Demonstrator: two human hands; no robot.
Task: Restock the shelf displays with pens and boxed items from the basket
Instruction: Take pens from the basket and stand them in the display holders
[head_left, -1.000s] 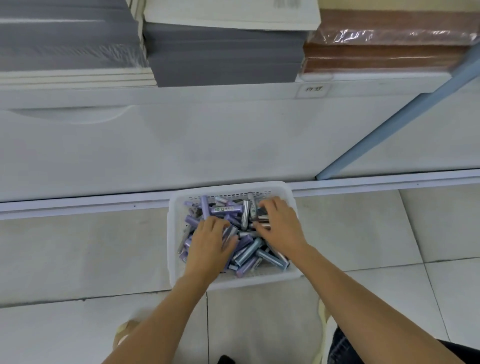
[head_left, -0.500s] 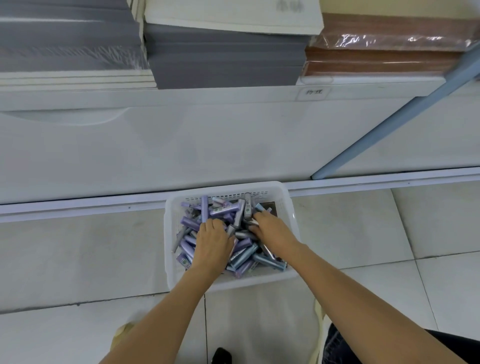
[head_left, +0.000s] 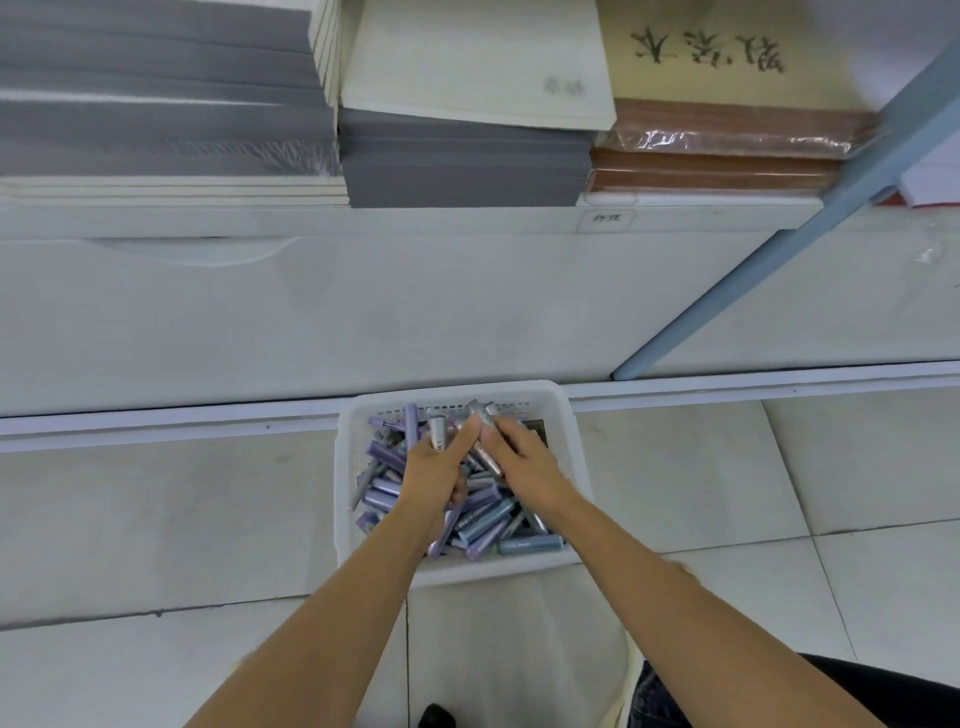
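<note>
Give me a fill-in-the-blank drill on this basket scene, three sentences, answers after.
The basket holding the pens is ___ in colour. The left hand and right hand each grip ___. The plastic-wrapped stack on the shelf is ___ in colour.
Missing words: white; pens; brown.

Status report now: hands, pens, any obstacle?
In basket: left hand grips grey pens, right hand pinches another pen. Basket full. No obstacle seen.
</note>
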